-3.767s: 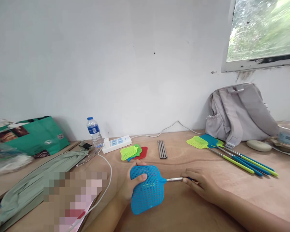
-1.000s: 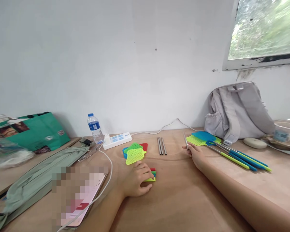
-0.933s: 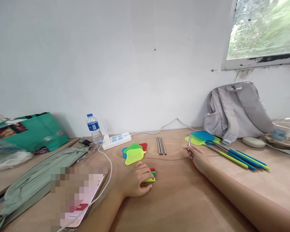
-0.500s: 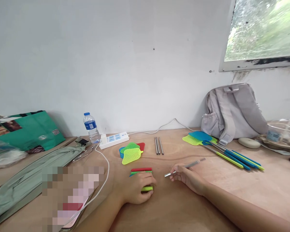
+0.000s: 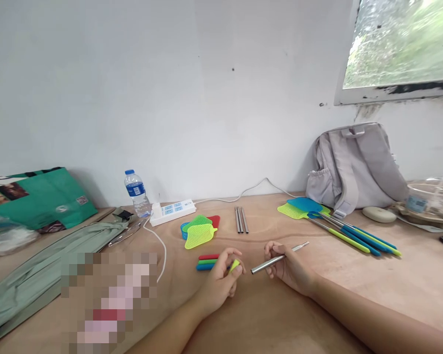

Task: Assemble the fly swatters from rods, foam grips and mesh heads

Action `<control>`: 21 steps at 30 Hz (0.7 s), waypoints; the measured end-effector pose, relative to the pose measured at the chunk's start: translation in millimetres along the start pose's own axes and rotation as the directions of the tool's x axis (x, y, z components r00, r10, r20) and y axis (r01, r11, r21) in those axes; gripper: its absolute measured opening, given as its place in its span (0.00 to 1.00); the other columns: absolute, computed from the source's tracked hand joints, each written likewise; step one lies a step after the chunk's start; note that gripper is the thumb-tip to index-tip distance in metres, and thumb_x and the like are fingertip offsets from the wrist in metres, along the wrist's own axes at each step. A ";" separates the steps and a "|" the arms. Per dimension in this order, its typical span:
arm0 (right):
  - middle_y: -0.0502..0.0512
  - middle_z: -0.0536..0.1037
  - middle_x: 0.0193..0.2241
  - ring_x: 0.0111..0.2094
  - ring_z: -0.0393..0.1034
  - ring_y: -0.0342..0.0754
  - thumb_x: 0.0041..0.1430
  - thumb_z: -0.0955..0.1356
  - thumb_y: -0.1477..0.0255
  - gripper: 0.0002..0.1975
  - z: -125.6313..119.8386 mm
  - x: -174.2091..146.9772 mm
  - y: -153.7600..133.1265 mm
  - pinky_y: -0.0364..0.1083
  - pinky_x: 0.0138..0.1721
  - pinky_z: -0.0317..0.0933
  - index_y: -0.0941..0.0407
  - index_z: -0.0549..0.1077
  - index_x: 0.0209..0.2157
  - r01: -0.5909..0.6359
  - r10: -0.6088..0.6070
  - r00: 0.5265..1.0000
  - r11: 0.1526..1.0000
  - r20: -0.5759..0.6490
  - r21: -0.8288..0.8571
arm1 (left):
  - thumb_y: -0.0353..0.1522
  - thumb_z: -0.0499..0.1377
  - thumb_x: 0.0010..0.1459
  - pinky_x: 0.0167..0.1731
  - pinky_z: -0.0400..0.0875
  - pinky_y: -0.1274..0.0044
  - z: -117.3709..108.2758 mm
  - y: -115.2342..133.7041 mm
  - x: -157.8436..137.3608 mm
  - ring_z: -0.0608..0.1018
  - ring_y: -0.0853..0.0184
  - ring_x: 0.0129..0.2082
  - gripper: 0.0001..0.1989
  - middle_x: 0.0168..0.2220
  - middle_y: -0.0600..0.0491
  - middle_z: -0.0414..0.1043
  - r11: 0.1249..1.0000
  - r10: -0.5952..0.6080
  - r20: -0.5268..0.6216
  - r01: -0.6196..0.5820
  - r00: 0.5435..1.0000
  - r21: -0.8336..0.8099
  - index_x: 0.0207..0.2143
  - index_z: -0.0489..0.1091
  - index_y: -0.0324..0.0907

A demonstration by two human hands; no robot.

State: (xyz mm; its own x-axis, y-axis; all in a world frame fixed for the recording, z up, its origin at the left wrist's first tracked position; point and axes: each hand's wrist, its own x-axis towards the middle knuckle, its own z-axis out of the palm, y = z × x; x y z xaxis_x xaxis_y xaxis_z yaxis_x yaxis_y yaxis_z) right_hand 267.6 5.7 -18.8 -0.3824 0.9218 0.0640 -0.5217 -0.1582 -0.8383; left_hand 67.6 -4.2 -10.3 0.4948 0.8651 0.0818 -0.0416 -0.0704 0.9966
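My left hand is closed around a yellow-green handle, whose end pokes out between thumb and fingers. My right hand grips a silver metal tube, its thicker end pointing left towards that handle with a small gap between them. The tube's thin end sticks out at the upper right. Just behind my left hand lie a red handle, a green handle and a blue handle. Farther back are fly swatter heads, with a yellow-green mesh head in front, and three metal tubes.
Assembled fly swatters lie at the right by a grey backpack. A white power strip and a water bottle stand near the wall. At the left are a green bag and a grey-green cloth bag.
My left hand has lifted the yellow-green handle off the table and turned it towards the tube. My right hand has tilted the tube, its thick end now facing the handle.
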 end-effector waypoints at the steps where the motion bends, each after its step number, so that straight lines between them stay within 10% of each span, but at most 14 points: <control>1: 0.47 0.67 0.22 0.20 0.64 0.41 0.50 0.64 0.66 0.08 0.8 0.1 0.2 0.41 0.21 0.59 0.56 0.69 0.25 0.008 -0.008 1.000 1.000 -0.009 -0.006 | 0.41 0.54 0.54 0.11 0.47 0.85 -1.7 0.1 0.4 0.53 0.84 0.10 0.15 0.29 0.60 0.64 1.000 -0.012 0.012 0.012 1.000 0.000 0.39 0.54 0.45; 13: 0.48 0.68 0.22 0.23 0.65 0.41 0.48 0.69 0.64 0.11 5.3 0.3 2.1 0.41 0.24 0.58 0.57 0.68 0.23 0.046 -0.051 0.997 0.996 -0.058 -0.082 | 0.37 0.48 0.58 0.14 0.44 0.82 -5.1 3.2 -5.2 0.53 0.80 0.13 0.08 0.28 0.55 0.71 0.998 -0.019 0.196 0.007 0.980 0.060 0.34 0.51 0.44; 21: 0.48 0.68 0.17 0.19 0.64 0.42 0.47 0.65 0.72 0.04 1.1 0.4 3.4 0.43 0.22 0.58 0.57 0.67 0.22 0.036 -0.031 0.998 0.992 0.048 -0.120 | 0.39 0.57 0.53 0.18 0.54 0.83 -3.9 3.4 -7.0 0.62 0.77 0.18 0.14 0.23 0.59 0.64 0.942 0.034 0.035 -0.044 0.999 0.333 0.38 0.66 0.39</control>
State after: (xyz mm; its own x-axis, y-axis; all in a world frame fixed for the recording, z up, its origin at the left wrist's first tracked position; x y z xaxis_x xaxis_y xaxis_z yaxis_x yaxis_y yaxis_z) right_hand 264.8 5.1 -21.0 -0.4021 0.9083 0.1155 -0.4401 -0.0811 -0.8943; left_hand 60.6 -8.5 -7.5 0.5232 0.8443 0.1155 0.2284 -0.2695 0.9355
